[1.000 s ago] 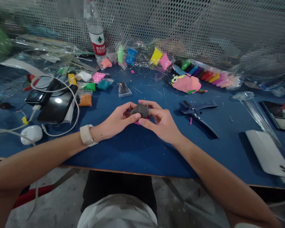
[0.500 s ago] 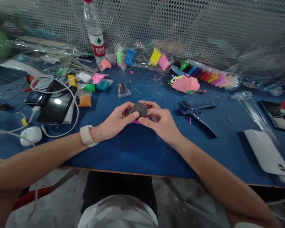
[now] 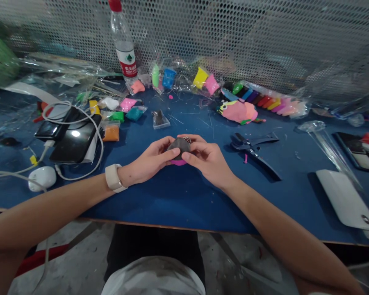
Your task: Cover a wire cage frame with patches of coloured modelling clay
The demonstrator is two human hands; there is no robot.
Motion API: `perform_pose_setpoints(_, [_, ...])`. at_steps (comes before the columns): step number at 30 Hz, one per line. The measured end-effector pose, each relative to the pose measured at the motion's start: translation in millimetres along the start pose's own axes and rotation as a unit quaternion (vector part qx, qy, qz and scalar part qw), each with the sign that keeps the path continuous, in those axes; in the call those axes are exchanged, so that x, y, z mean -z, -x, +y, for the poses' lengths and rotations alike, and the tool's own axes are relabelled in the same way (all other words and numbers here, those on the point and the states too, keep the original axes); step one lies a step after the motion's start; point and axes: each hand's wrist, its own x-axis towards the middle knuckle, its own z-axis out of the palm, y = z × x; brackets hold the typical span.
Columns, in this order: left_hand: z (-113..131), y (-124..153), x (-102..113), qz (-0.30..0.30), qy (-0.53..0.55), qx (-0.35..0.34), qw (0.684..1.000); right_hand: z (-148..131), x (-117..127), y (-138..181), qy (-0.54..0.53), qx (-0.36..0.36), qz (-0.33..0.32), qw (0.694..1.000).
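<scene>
Dark grey lump (image 3: 175, 145) is held at centre, above or on the near half of the blue desk (image 3: 160, 200); whether the desk is touched can't be told. Grip: both closed on the lump, left hand (image 3: 150, 162) from 9 o'clock, right hand (image 3: 214, 164) from 3 o'clock. Both thumbs are laid on the near face, tips close together; the other fingers are curled behind, partly hidden. A magenta part (image 3: 178, 162) is seen at the lump's 6 o'clock edge, thin metal loops (image 3: 187, 139) at 1 to 2 o'clock; how these are joined isn't shown.

Step in hand, as judged: pressing or shaping by thumb. Light, even thumb pressure seems called for, with the back supported by the curled fingers and the loops left uncrushed.

Around it: a blue-handled cutter (image 3: 253, 151) is seen at 3 o'clock, a pink clay figure (image 3: 240, 112) at 2, a small dark-filled bag (image 3: 160, 119) at 11, an orange packet (image 3: 111, 133) near 9.
</scene>
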Motion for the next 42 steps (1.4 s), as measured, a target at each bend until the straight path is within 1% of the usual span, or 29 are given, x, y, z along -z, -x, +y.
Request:
perform_pose_setpoints(4, [-0.6,-0.6,2.3,0.0,-0.022,-0.02,1.0,-0.8,1.7,0.9,0.045,0.025,-0.015,0.999])
perform_pose_setpoints(9, [-3.2,-2.3,4.2,-0.001,-0.06,-0.079,0.995,2.5,4.5,0.7,0.019,0.045,0.021,0.999])
perform_pose_setpoints(17, [-9.4,-4.2,9.6,0.001,-0.102,-0.092,0.99,0.0,5.7,2.3,0.08,0.085,0.02,0.993])
perform_pose_setpoints(21, [-8.9,-4.6,10.2,-0.006,-0.13,-0.095,0.987,-2.1,4.5,2.3,0.095,0.092,0.027,0.991])
perform_pose_setpoints(26, [-3.1,-0.6,7.9,-0.002,-0.199,-0.097,0.975,-1.8,3.2,1.6,0.106,0.091,0.047,0.989])
perform_pose_setpoints(30, [2.2,2.6,6.2,0.0,-0.253,-0.115,0.961,-3.0,3.1,2.2,0.1,0.095,0.042,0.99])
perform_pose_setpoints(34, [2.3,2.7,6.1,-0.004,-0.255,-0.138,0.957,-5.4,3.8,3.0,0.09,0.099,0.028,0.991])
perform_pose_setpoints(39, [-1.6,2.4,7.2,-0.014,-0.252,-0.155,0.955,-7.8,4.7,3.0,0.106,0.094,0.021,0.99])
perform_pose_setpoints(42, [-1.7,3.1,7.1,-0.025,-0.244,-0.153,0.957,-8.2,3.9,3.0,0.114,0.097,0.025,0.988])
